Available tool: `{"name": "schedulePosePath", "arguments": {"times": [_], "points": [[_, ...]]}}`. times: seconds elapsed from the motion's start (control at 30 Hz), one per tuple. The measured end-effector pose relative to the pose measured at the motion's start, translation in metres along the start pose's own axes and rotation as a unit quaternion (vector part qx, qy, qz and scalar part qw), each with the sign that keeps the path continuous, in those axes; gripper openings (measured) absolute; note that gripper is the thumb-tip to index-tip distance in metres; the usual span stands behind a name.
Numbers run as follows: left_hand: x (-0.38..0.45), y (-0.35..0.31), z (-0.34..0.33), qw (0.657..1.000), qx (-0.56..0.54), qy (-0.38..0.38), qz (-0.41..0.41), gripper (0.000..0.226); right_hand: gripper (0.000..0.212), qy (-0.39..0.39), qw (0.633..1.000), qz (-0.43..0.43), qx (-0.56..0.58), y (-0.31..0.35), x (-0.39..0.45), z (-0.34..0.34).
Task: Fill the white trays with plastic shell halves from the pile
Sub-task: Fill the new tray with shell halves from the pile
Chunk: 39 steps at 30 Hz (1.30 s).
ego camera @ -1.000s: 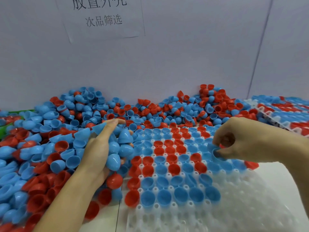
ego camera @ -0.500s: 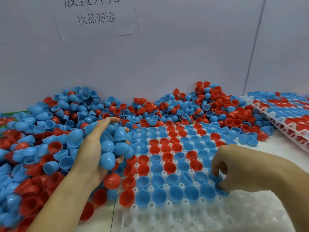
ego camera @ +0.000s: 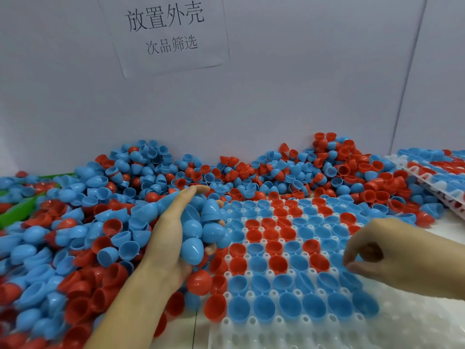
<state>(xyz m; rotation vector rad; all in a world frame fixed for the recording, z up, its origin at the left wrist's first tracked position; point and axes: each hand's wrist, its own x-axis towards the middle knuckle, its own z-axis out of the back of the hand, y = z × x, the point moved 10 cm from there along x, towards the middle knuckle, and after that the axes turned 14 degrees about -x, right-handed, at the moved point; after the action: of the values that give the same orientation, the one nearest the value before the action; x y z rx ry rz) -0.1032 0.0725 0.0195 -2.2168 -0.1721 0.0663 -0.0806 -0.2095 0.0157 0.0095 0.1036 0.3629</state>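
While left hand (ego camera: 171,238) cups a stack of blue shell halves (ego camera: 201,233) beside the pile (ego camera: 100,222), right hand (ego camera: 385,258), grip narrow, seats one in the white tray (ego camera: 251,323); next needs an empty socket.

A pale grey wall (ego camera: 276,96) fills the upper half of the frame. A white paper sign (ego camera: 166,34) hangs on it in the upper left, slightly tilted, with two rows of dark printed characters, the top row larger than the one below. A thin dark vertical seam (ego camera: 410,71) runs down the wall at the upper right. At the left edge, a bright green object (ego camera: 17,211), perhaps a bin or scoop, shows only in part. The white worktop (ego camera: 191,321) shows at the lower centre, crossed by a thin dark line.
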Motion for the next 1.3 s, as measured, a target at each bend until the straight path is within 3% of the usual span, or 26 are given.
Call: {"name": "schedulePosePath", "arguments": {"times": [0.17, 0.4, 0.53, 0.63, 0.83, 1.17, 1.3], "points": [[0.0, 0.008, -0.008, 0.998, -0.043, 0.03, 0.023, 0.017, 0.008, -0.168, 0.975, 0.064, 0.128, 0.044, 0.01, 0.038], [-0.001, 0.009, -0.012, 0.999, -0.036, 0.034, 0.014, 0.019, 0.037, -0.252, 0.922, 0.175, 0.238, 0.147, 0.032, 0.061], [0.0, 0.008, -0.013, 0.999, -0.009, 0.041, -0.01, 0.019, 0.028, -0.29, 0.901, 0.148, 0.286, 0.154, 0.036, 0.052], [0.0, 0.007, -0.014, 0.999, 0.021, 0.043, -0.021, 0.022, 0.022, -0.283, 0.879, 0.104, 0.37, 0.139, 0.038, 0.042], [-0.002, 0.007, -0.017, 0.997, 0.046, 0.044, -0.033, 0.023, 0.02, -0.169, 0.805, 0.105, 0.559, 0.129, 0.041, 0.023], [-0.001, 0.0, -0.012, 0.993, 0.074, 0.014, -0.091, 0.022, 0.025, -0.16, 0.766, 0.094, 0.616, 0.124, 0.041, 0.018], [-0.001, -0.002, -0.012, 0.99, 0.083, 0.012, -0.109, 0.022, 0.03, -0.162, 0.766, 0.088, 0.616, 0.124, 0.042, 0.017]]}}
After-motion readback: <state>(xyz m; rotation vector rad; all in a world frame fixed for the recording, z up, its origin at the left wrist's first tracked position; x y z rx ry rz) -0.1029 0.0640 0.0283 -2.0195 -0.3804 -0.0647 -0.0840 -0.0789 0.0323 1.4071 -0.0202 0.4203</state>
